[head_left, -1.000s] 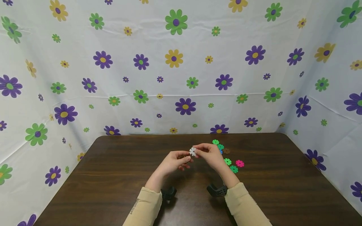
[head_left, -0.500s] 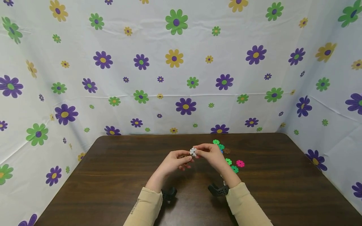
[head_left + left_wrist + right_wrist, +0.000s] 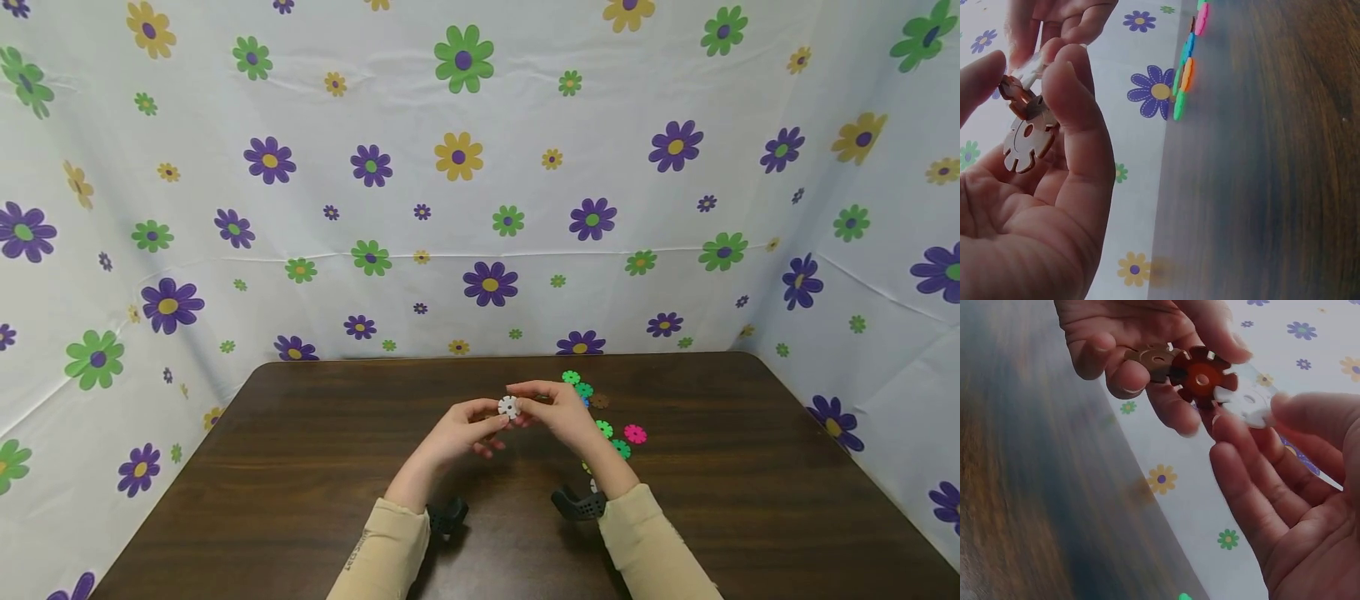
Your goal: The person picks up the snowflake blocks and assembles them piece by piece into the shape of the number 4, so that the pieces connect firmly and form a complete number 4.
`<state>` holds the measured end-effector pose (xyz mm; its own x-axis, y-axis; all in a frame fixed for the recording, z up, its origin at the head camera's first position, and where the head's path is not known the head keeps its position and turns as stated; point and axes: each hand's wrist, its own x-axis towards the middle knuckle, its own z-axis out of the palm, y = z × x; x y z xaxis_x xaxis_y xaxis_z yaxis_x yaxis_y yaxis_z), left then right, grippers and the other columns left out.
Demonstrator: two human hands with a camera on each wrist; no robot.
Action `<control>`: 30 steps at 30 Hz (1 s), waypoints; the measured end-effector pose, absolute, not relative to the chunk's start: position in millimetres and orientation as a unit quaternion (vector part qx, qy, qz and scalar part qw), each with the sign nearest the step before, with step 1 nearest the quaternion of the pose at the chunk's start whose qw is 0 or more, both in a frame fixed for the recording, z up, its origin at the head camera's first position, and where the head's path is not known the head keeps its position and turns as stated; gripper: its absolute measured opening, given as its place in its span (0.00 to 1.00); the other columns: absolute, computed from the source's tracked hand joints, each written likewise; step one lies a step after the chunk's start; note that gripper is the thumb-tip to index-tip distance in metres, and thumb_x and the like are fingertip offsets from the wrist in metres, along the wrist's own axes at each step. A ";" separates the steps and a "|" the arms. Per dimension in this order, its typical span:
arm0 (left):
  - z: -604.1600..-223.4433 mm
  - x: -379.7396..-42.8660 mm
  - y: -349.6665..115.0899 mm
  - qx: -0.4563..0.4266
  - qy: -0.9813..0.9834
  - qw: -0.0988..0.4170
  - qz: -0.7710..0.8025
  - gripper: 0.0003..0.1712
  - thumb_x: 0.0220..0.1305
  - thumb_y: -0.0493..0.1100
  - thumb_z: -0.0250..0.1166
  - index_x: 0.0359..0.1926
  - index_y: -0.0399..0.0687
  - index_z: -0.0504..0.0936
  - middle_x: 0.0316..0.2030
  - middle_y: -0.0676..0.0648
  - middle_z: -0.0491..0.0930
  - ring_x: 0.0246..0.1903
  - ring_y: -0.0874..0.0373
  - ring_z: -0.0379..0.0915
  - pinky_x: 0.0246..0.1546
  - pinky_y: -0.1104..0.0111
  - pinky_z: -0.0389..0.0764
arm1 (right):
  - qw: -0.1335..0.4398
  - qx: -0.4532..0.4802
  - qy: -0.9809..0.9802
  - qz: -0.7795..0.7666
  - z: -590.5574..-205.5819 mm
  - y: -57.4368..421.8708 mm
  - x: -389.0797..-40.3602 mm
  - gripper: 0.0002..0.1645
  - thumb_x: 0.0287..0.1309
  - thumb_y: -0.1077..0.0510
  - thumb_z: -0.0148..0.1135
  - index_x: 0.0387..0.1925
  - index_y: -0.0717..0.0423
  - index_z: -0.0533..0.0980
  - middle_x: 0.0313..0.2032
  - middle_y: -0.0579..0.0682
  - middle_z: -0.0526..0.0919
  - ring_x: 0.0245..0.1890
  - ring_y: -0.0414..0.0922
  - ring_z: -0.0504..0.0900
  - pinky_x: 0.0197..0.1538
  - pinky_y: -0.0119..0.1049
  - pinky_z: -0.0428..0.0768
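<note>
My left hand [image 3: 453, 433] holds two linked brown interlocking discs, notched round their rims. They show best in the right wrist view, where a dark brown disc [image 3: 1152, 359] joins a redder brown disc [image 3: 1202, 378]. Between thumb and fingers, my right hand [image 3: 558, 412] pinches a white interlocking disc [image 3: 508, 407]. Its edge meets the redder disc in the right wrist view; whether the slots are engaged cannot be told. In the left wrist view, a lower brown disc [image 3: 1030, 139] lies over the left palm, and fingers partly cover the pieces. Both hands are raised above the table.
Several loose discs lie right of the hands on the brown table [image 3: 315, 467], among them a pink disc [image 3: 635, 434], a green disc [image 3: 620, 449] and a brown disc [image 3: 599, 401]. The right forearm partly hides a pale disc [image 3: 593, 486]. A flowered cloth [image 3: 405, 167] hangs behind.
The white disc has shifted slightly left and down, closer to the left fingertips, and shows more of its face. Both hands otherwise stay almost in place.
</note>
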<state>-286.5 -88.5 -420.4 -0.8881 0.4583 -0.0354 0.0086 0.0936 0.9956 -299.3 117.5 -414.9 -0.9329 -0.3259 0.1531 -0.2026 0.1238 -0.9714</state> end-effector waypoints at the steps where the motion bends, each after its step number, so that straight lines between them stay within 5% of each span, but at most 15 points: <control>1: -420.2 -286.4 -88.9 0.163 0.719 0.172 0.653 0.23 0.69 0.43 0.61 0.58 0.33 0.74 0.45 0.38 0.82 0.35 0.46 0.82 0.28 0.65 0.81 | 0.049 -0.181 0.750 -0.635 -414.7 118.6 -299.8 0.19 0.64 0.60 0.61 0.53 0.68 0.77 0.42 0.59 0.83 0.33 0.51 0.85 0.44 0.52 0.81; 11: -419.6 -288.5 -93.7 0.161 0.713 0.168 0.662 0.20 0.69 0.43 0.61 0.54 0.33 0.75 0.46 0.30 0.79 0.39 0.36 0.79 0.28 0.65 0.81 | 0.028 -0.158 0.803 -0.574 -412.6 158.0 -308.8 0.19 0.66 0.56 0.61 0.52 0.65 0.79 0.41 0.62 0.83 0.36 0.57 0.82 0.43 0.49 0.81; 20: -418.5 -288.9 -95.8 0.156 0.704 0.173 0.671 0.20 0.68 0.43 0.61 0.55 0.34 0.75 0.47 0.28 0.78 0.35 0.51 0.81 0.30 0.64 0.81 | 0.037 -0.096 0.865 -0.491 -430.0 193.9 -313.0 0.20 0.62 0.56 0.64 0.51 0.64 0.80 0.45 0.57 0.82 0.39 0.50 0.79 0.43 0.46 0.79; 30: -420.0 -289.4 -97.2 0.153 0.704 0.173 0.672 0.20 0.69 0.43 0.60 0.55 0.33 0.75 0.47 0.30 0.79 0.34 0.53 0.80 0.30 0.65 0.80 | 0.035 -0.080 0.926 -0.366 -450.0 209.3 -317.7 0.18 0.51 0.57 0.72 0.44 0.59 0.83 0.43 0.56 0.82 0.40 0.51 0.78 0.45 0.50 0.78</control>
